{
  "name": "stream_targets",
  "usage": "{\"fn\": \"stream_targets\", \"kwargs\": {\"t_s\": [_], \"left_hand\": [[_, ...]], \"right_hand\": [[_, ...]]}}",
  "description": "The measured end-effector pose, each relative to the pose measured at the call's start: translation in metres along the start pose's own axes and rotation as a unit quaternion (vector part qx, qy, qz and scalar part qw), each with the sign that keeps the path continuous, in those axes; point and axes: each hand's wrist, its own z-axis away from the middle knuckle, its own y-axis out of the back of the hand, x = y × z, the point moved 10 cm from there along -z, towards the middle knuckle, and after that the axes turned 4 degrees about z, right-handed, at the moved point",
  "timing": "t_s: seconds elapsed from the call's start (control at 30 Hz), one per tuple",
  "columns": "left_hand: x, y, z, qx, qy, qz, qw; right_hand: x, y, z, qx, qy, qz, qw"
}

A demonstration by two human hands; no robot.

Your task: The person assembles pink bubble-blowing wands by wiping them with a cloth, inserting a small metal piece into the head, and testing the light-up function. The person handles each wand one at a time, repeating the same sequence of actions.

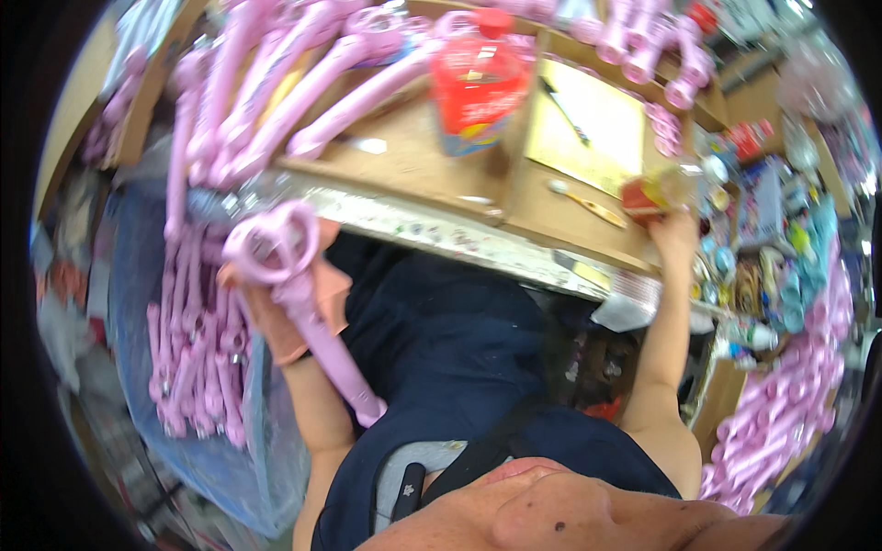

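My left hand (266, 317) is closed round a pink plastic wand (322, 344) with a wide ring-shaped head, which points up and away from me while its shaft slants down toward my body. An orange cloth (331, 286) lies between that hand and the wand. At the right end of the bench, my right hand (675, 231) has its fingers round a small clear bottle (677, 186) with yellow and reddish-orange colour in it. The bottle is tilted and blurred. Beside it in the wooden tray (542, 225) lies a toothbrush (588, 202).
A red bottle (482, 87) stands in the tray, near a yellow pad (588, 119) with a pen on it. Pink wands (276, 101) pile up at the far left. More fill a blue plastic bag (266, 468) on my left and a heap (776, 422) at right.
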Motion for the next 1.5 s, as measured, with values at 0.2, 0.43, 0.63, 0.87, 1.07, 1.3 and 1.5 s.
{"fn": "stream_targets", "kwargs": {"t_s": [0.2,0.43,0.63,0.87,1.07,1.3,1.5], "left_hand": [[-0.007,-0.055,0.018,-0.083,0.083,0.183,0.976],[-0.011,-0.121,0.036,-0.216,0.194,0.292,0.911],[0.0,-0.118,0.051,-0.213,0.201,0.33,0.897],[0.007,-0.118,0.063,-0.236,0.206,0.333,0.889],[0.005,-0.122,0.066,-0.327,0.214,0.205,0.897],[0.011,-0.103,0.057,-0.277,0.126,0.142,0.942],[0.059,-0.089,0.055,-0.106,-0.204,-0.263,0.937]], "right_hand": [[0.058,0.121,0.058,0.242,-0.128,-0.145,0.951],[-0.092,0.212,0.166,0.304,0.29,-0.66,0.623],[-0.255,0.212,0.23,0.104,0.502,-0.676,0.529],[-0.283,0.217,0.241,0.13,0.535,-0.66,0.511],[-0.274,0.219,0.245,0.157,0.554,-0.623,0.529],[-0.269,0.215,0.242,0.154,0.54,-0.645,0.518],[-0.279,0.204,0.242,0.142,0.542,-0.65,0.514]]}}
